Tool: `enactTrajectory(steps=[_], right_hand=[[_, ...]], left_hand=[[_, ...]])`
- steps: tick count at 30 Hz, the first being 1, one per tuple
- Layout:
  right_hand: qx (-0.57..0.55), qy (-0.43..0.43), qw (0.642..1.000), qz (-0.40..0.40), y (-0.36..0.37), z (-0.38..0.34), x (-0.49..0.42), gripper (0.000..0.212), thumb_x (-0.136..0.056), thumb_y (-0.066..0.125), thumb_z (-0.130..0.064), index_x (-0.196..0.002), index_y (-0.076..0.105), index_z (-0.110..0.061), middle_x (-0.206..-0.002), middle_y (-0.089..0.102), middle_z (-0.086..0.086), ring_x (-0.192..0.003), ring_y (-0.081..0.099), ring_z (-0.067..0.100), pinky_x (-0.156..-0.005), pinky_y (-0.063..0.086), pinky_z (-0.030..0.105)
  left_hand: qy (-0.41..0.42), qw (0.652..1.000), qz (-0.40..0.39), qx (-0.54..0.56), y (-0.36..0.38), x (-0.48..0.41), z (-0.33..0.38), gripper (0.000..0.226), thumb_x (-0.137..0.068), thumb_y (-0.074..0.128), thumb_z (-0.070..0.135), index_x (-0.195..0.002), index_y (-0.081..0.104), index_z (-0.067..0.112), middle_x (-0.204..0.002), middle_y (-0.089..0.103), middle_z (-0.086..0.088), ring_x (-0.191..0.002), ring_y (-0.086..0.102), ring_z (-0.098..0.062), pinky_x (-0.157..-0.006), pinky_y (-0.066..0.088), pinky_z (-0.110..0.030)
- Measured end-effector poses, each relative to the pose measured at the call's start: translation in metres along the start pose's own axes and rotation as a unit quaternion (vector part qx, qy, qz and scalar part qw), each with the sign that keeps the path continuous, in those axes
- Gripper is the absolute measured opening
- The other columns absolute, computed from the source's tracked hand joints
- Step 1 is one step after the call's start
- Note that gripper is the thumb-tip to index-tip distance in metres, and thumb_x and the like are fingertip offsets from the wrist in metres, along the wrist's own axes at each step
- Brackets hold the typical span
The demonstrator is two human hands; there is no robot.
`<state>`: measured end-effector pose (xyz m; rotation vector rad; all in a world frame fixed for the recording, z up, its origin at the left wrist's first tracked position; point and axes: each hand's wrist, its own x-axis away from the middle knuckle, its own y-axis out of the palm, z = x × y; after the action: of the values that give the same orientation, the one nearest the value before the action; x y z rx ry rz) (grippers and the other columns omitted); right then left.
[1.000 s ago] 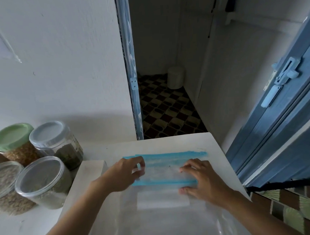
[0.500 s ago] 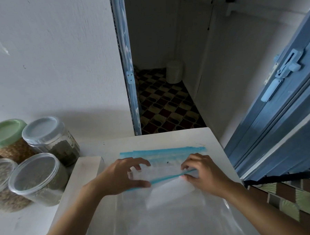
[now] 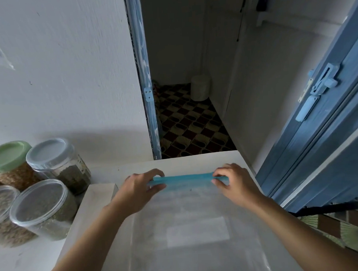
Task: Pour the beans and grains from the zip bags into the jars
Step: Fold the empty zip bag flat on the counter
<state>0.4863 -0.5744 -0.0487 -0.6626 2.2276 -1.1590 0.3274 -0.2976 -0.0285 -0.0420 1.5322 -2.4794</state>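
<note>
- the clear zip bag (image 3: 195, 209) is lying flat on the worktop (image 3: 196, 161), looking empty.
- left hand (image 3: 135, 191) and right hand (image 3: 236, 184) are each pinching an end of its blue zip strip (image 3: 188, 179).
- the film is likely handling light, limp and slippery; the stiffer strip is offering the surest hold.

Left of the zip bag (image 3: 194, 209), four lidded jars (image 3: 43, 206) stand clustered and bar that side. Beyond the zip bag, a bare strip of table (image 3: 134, 168) lies open to the wall (image 3: 68, 89). Right of it the table ends near a blue door (image 3: 330, 148).
</note>
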Motion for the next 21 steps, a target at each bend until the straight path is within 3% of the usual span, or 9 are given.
enactTrajectory(steps=[3,6,8,11,13,15,17,19,21], right_hand=[[0.086,-0.028,0.996,-0.02,0.009,0.01,-0.012,0.017,-0.087,0.077,-0.023,-0.104,0.075,-0.021,-0.121,0.066,-0.005,-0.118,0.06,0.02,-0.088,0.047,0.042],[0.088,-0.021,0.993,-0.075,0.013,0.009,-0.016,0.023,-0.095,0.068,-0.025,-0.117,0.066,-0.023,-0.12,0.067,-0.008,-0.115,0.062,0.018,-0.098,0.044,0.04],[0.077,-0.018,0.994,-0.071,0.015,0.009,-0.014,0.03,-0.097,0.066,-0.026,-0.127,0.062,-0.025,-0.117,0.066,-0.009,-0.109,0.06,0.016,-0.094,0.045,0.037],[0.026,-0.019,0.998,-0.056,0.018,0.014,-0.008,0.037,-0.094,0.071,-0.028,-0.131,0.066,-0.022,-0.114,0.062,-0.008,-0.11,0.053,0.012,-0.096,0.048,0.033],[-0.02,0.003,0.999,-0.046,0.02,0.018,0.0,0.034,-0.092,0.074,-0.031,-0.124,0.072,-0.02,-0.114,0.058,-0.009,-0.111,0.05,0.01,-0.096,0.045,0.021],[-0.052,0.046,0.997,-0.022,0.023,0.017,0.009,0.04,-0.092,0.072,-0.037,-0.129,0.068,-0.02,-0.125,0.053,-0.006,-0.122,0.048,0.011,-0.097,0.037,0.008],[-0.058,0.076,0.995,0.019,0.027,0.016,0.017,0.054,-0.093,0.068,-0.043,-0.141,0.058,-0.02,-0.137,0.05,-0.001,-0.13,0.045,0.015,-0.103,0.039,0.016],[-0.081,0.12,0.988,0.06,0.028,0.011,0.023,0.061,-0.094,0.068,-0.042,-0.146,0.049,-0.018,-0.138,0.048,-0.005,-0.129,0.044,0.013,-0.1,0.041,0.024],[-0.133,0.152,0.978,0.061,0.03,0.004,0.026,0.062,-0.095,0.068,-0.036,-0.149,0.045,-0.017,-0.136,0.045,-0.009,-0.125,0.041,0.006,-0.099,0.036,0.015]], left_hand=[[0.011,0.99,0.001,-0.139,0.011,-0.01,0.002,0.043,-0.1,0.056,0.049,-0.141,0.055,0.038,-0.13,0.059,0.007,-0.119,0.054,-0.017,-0.095,0.037,-0.04],[0.019,0.983,-0.034,-0.18,0.018,-0.016,0.006,0.049,-0.104,0.047,0.049,-0.151,0.045,0.036,-0.147,0.049,0.01,-0.137,0.041,-0.017,-0.103,0.027,-0.044],[0.02,0.985,-0.052,-0.165,0.02,-0.016,0.005,0.043,-0.105,0.047,0.045,-0.147,0.048,0.037,-0.143,0.053,0.012,-0.132,0.045,-0.015,-0.1,0.026,-0.041],[0.018,0.992,-0.057,-0.11,0.02,-0.011,-0.004,0.035,-0.103,0.053,0.04,-0.139,0.056,0.04,-0.133,0.058,0.014,-0.121,0.054,-0.013,-0.101,0.038,-0.037],[-0.001,0.996,-0.042,-0.076,0.02,-0.004,-0.007,0.038,-0.101,0.057,0.041,-0.139,0.057,0.043,-0.134,0.057,0.013,-0.124,0.055,-0.015,-0.103,0.041,-0.037],[-0.057,0.995,-0.006,-0.08,0.021,0.006,-0.006,0.05,-0.098,0.06,0.047,-0.147,0.049,0.043,-0.145,0.048,0.005,-0.137,0.046,-0.021,-0.112,0.033,-0.042],[-0.123,0.989,0.03,-0.072,0.023,0.016,-0.003,0.068,-0.095,0.063,0.05,-0.156,0.036,0.036,-0.154,0.039,-0.008,-0.141,0.041,-0.03,-0.117,0.032,-0.049],[-0.182,0.983,0.031,0.013,0.025,0.023,0.003,0.08,-0.093,0.068,0.047,-0.159,0.027,0.029,-0.155,0.034,-0.016,-0.135,0.048,-0.033,-0.114,0.043,-0.05],[-0.208,0.972,0.039,0.103,0.031,0.027,0.007,0.081,-0.092,0.072,0.034,-0.159,0.027,0.023,-0.148,0.042,-0.018,-0.126,0.054,-0.03,-0.109,0.047,-0.044]])
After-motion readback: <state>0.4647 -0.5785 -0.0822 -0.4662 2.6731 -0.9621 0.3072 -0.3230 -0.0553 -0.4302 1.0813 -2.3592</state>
